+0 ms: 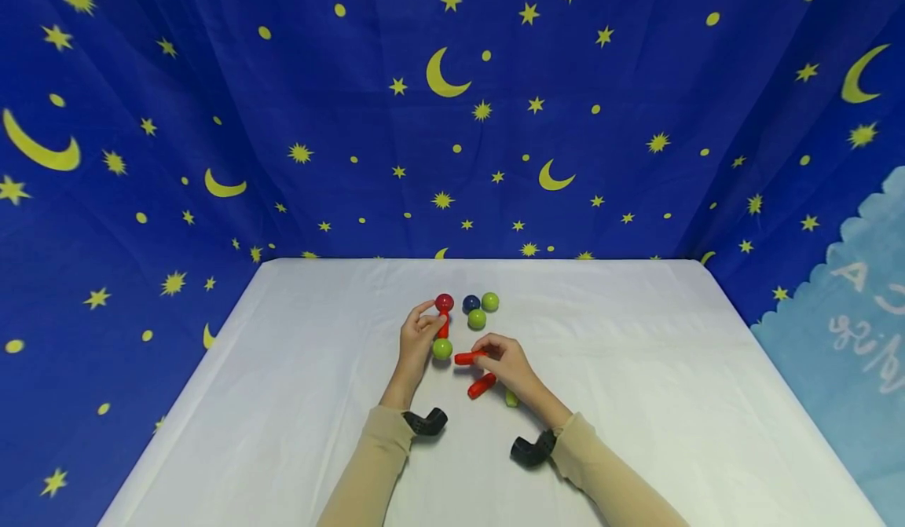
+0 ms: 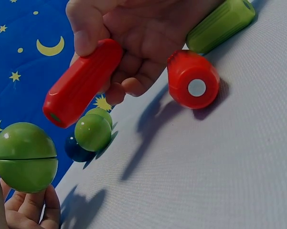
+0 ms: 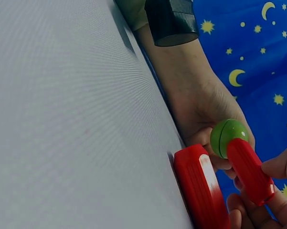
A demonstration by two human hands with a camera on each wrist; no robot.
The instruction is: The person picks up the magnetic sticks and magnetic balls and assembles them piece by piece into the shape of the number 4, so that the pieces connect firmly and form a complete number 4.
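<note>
Both hands are closed on things, about midway between the left and right edges of the table (image 1: 325,307); the left hand (image 1: 414,344) grips a red rod (image 1: 443,327), with a red ball (image 1: 444,301) at its end toward the far edge and a green ball (image 1: 442,349) at the other; the right hand (image 1: 511,364) pinches a second rod (image 1: 466,358), also red; farther from that edge lie a third rod (image 1: 482,386), red, and a partly hidden green rod (image 1: 512,399); a blue ball (image 1: 470,303) and two green balls (image 1: 477,320) sit together toward the far edge.
</note>
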